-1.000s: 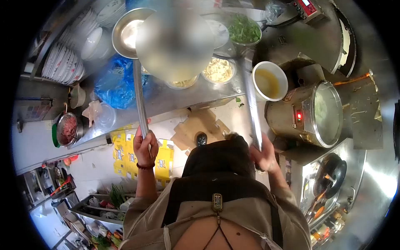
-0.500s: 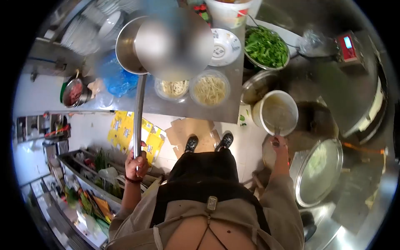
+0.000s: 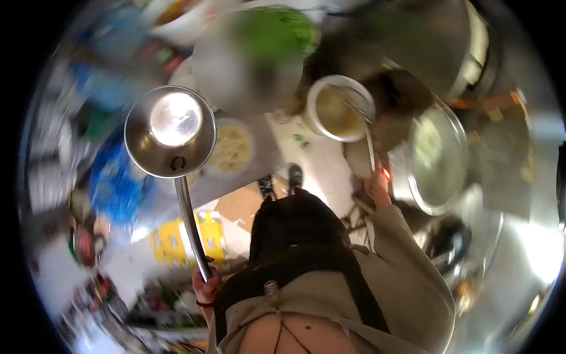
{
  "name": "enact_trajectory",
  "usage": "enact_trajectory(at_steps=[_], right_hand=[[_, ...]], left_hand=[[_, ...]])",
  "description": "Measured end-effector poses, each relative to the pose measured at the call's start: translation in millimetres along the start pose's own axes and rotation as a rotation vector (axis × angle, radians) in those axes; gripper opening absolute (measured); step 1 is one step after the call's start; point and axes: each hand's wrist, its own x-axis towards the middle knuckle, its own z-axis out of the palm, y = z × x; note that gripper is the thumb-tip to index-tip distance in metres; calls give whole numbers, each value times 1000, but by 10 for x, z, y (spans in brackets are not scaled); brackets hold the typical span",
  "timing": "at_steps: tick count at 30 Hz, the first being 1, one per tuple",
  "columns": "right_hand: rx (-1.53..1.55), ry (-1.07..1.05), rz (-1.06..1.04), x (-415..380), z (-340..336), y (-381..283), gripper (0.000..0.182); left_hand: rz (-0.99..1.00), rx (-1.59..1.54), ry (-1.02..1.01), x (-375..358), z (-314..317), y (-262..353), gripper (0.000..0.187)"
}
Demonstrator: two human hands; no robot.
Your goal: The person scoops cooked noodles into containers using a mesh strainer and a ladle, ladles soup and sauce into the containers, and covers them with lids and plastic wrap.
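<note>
The left hand (image 3: 206, 288) is clenched on a long-handled steel ladle (image 3: 171, 131) running toward 11 o'clock over the bench (image 3: 268, 159), while the right hand (image 3: 377, 186) grasps a thinner ladle (image 3: 367, 133) dipping toward 12 o'clock into the white broth pot (image 3: 337, 108).

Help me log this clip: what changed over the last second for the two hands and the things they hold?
The left hand drew its long-handled metal pan back from over the counter, down and leftward in view. The right hand lowered its long ladle, earlier held upright, into the white bucket of broth. Both hands kept their grips throughout; the big steel pot stayed to the right.
</note>
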Motion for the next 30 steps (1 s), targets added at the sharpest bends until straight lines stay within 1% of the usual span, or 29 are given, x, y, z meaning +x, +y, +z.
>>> enact_trajectory(at_steps=[1,2,3,4,5,6,7,8,9,11,12,14,16,17,18,19,20,23,24,25,27,29,30], right_hand=[[-108,12,-89,-492,-117,-275,43],[-215,34,-177,-1022,-224,-595,55],[-921,173,-464,-1680,-257,-1011,64],[-893,238,-482,-2026,-421,-1020,68],[-866,292,-510,-2410,-516,-961,72],[-749,350,-586,-2708,-599,-884,69],[-693,438,-537,-2923,-734,-654,67],[-657,505,-533,-3113,-848,-427,67],[-639,575,-521,-3249,-792,-450,66],[-550,614,-379,-3194,-1003,-376,66],[-500,627,-312,-3131,-1097,-348,66],[-111,657,-158,-2659,-1296,-388,65],[-256,753,-143,-2040,-1557,-103,58],[-599,836,-198,-1657,-1705,130,51],[-329,708,-111,-1519,-1805,-92,40],[-30,541,-50,-1506,-1850,-246,23],[253,408,53,-1617,-1826,-636,10],[1235,122,96,-1107,-2150,-206,10],[1473,13,136,-1002,-2290,-76,13],[1674,-168,140,-997,-2396,92,8],[1843,-323,170,-1312,-2437,115,5],[1973,-576,174,-1559,-2472,403,6],[2034,-670,125,-1740,-2452,458,7]], left_hand=[[-102,160,-19,155,-79,39,56],[-130,193,-102,345,-46,81,56],[-154,227,-175,522,20,133,56],[-158,275,-201,687,86,136,52],[-245,230,-243,765,284,309,49],[-251,227,-387,941,364,298,47],[-251,220,-526,1066,436,277,46],[-262,204,-593,1123,540,248,46],[-289,202,-614,1309,536,331,46],[-306,227,-636,1382,716,323,47],[-312,192,-676,1383,803,286,47],[-332,280,-625,1322,953,221,47],[-321,405,-546,1149,1186,156,46],[-319,493,-451,1026,1364,135,45],[-304,421,-491,940,1421,19,44],[-293,353,-528,847,1456,-84,44],[-316,336,-501,742,1550,-181,44],[-334,271,-454,396,1914,-527,46],[-335,246,-439,308,2018,-662,46],[-333,222,-430,257,2115,-746,47],[-340,169,-446,120,2345,-812,48],[-349,110,-460,21,2499,-860,48],[-334,210,-393,24,2479,-923,49]])
